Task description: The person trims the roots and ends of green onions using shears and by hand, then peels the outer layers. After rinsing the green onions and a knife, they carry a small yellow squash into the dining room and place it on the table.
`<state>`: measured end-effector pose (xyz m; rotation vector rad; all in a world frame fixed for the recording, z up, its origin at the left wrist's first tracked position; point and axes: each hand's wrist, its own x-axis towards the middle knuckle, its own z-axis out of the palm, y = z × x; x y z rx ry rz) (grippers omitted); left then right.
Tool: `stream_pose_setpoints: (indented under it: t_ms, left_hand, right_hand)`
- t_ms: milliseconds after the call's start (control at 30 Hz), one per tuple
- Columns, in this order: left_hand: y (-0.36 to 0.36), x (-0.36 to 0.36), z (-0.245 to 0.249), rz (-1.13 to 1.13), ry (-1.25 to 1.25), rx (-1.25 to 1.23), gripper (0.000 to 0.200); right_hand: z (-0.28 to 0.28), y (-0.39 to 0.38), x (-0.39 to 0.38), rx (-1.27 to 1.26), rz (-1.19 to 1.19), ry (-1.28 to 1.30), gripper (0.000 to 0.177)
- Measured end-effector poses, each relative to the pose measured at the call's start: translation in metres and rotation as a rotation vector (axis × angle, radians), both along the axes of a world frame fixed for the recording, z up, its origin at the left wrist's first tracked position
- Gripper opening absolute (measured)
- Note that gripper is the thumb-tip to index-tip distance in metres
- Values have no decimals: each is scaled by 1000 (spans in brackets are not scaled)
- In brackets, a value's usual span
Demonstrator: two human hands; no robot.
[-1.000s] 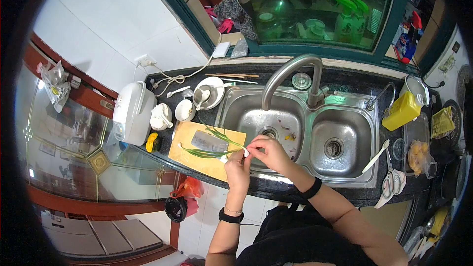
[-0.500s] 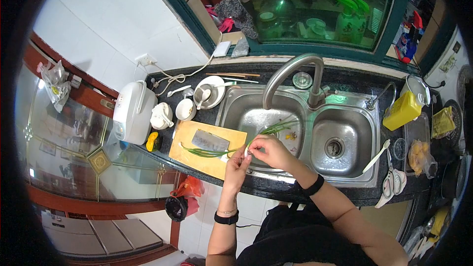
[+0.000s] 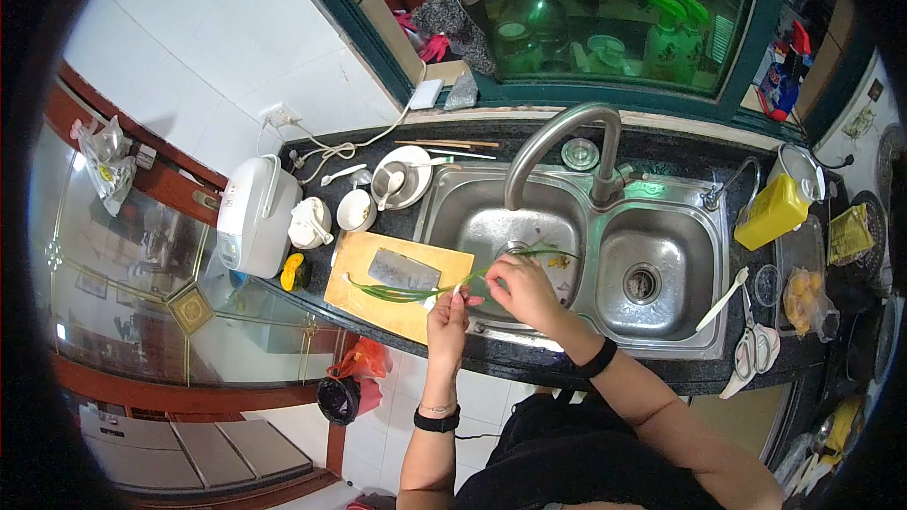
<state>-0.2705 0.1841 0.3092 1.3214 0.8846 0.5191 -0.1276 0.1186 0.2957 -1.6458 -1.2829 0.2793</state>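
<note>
Left hand [image 3: 448,312] pinching green onion [image 3: 458,291] by white end near sink [image 3: 457,217]. Right hand [image 3: 520,288] has since parted from left, grip unclear; left apparently steadying stem alone.

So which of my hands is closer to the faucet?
Your right. The right hand is over the near side of the left sink basin; the left hand is farther from the faucet, beside the cutting board.

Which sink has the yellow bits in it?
The left basin, the bigger one, beside the wooden cutting board. The yellowish scraps lie on its bottom; none show in the smaller right basin.
</note>
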Motion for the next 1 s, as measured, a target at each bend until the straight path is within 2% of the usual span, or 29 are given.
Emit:
stream_pose_setpoints:
  t_ms: [67, 133, 233, 333, 467, 633, 700, 833, 1000]
  left_hand:
    - [2, -3, 2, 29, -26, -47, 25]
    - [6, -7, 3, 48, -99, -225, 26]
    - [9, -11, 2, 45, -201, -368, 26]
    - [4, -5, 0, 94, -248, -367, 25]
    - [0, 1, -10, 87, -262, -340, 24]
    - [-6, 5, -2, 53, -271, -314, 23]
    - [-6, 5, 0, 79, -262, -318, 23]
    - [-5, -1, 7, 95, -273, -403, 24]
    - [0, -17, 11, 99, -317, -547, 25]
  right_hand:
    - [-5, -2, 6, 22, 9, 8, 7]
    - [-8, -3, 11, 45, 18, 16, 6]
    - [-7, -3, 12, 24, 32, 265, 10]
    - [0, -2, 1, -48, 156, 313, 12]
    - [6, 3, -18, -40, 114, 353, 17]
    - [7, 6, -19, -67, -16, 237, 13]
    - [3, 7, -15, 3, -115, 72, 11]
    - [-7, 9, -4, 10, -148, 56, 10]
    - [-23, 11, 13, 39, -244, 166, 9]
